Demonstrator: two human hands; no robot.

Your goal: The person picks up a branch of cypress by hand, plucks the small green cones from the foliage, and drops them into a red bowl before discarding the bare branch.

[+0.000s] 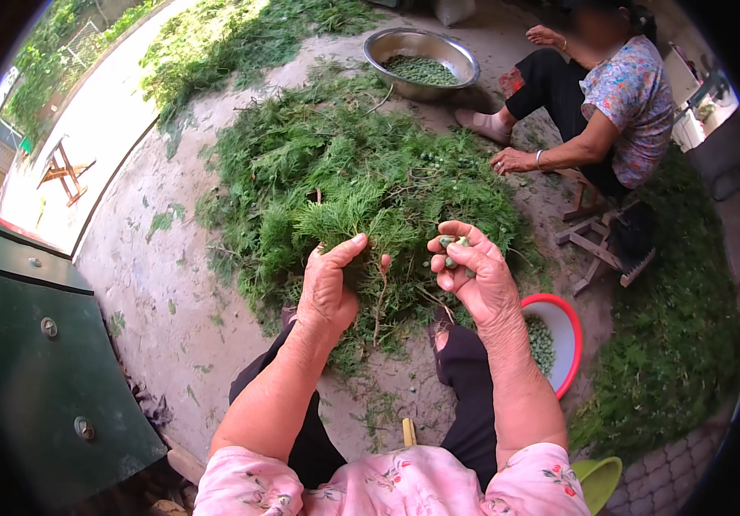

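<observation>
My left hand [329, 288] is closed around a leafy green conifer sprig [342, 217], its fronds fanning out past my fingers. My right hand [480, 282] is cupped a little to the right, with several small green cones [458, 244] pinched in its curled fingers. Beneath both hands spreads a large heap of cut conifer branches [267, 172], bare twigs showing among the fronds. By my right forearm stands a white basin with a red rim [573, 344], holding more green cones [539, 344].
A wide metal bowl [373, 49] of green cones stands beyond the heap. At the far right another person [632, 107] sits with one hand at the branches. Wooden stools [594, 245] stand nearby. A dark green panel [34, 378] is at left, a yellow-green container [601, 482] at lower right.
</observation>
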